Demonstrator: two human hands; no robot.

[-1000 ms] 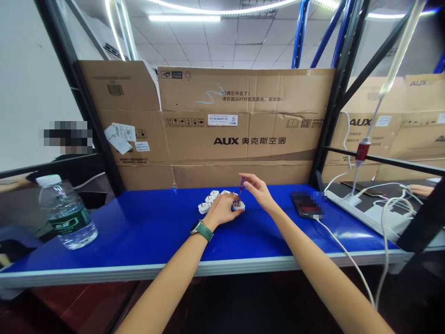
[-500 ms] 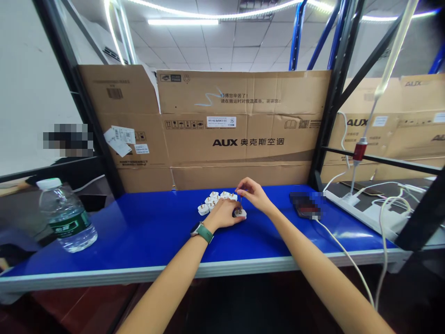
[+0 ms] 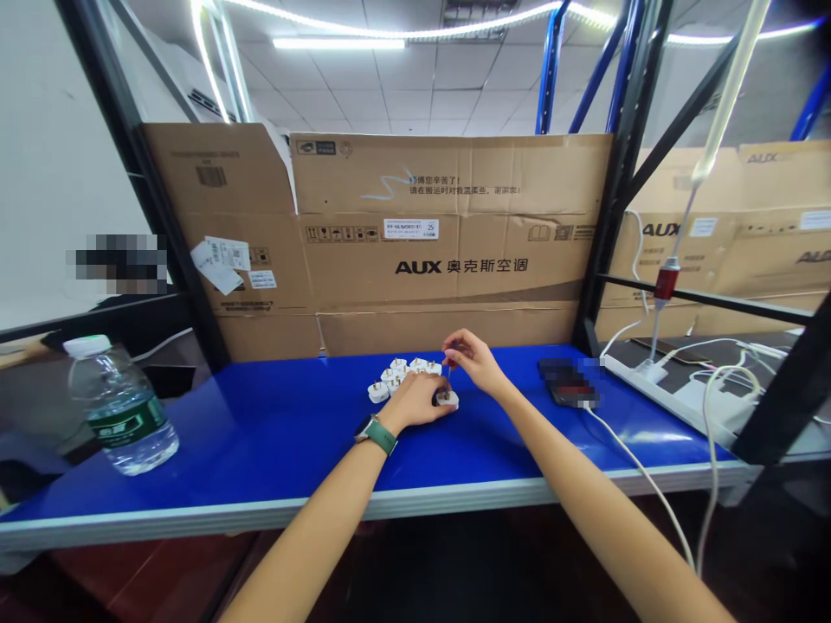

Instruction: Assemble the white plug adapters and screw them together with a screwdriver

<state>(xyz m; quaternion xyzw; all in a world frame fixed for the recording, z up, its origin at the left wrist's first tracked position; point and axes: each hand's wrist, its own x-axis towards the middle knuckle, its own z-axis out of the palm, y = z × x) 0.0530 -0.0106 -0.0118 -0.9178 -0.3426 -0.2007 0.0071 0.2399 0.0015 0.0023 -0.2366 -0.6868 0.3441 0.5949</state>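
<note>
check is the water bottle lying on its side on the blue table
No, the water bottle stands upright with its white cap on top, at the left end of the blue table.

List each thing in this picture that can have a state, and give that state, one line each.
Left hand: closed on a white plug, pressing it to the table.
Right hand: pinching a small screwdriver, tip down on the plug.
Other plugs: loose, clustered.
Bottle: upright, capped.
Phone: flat, cable attached.
</note>
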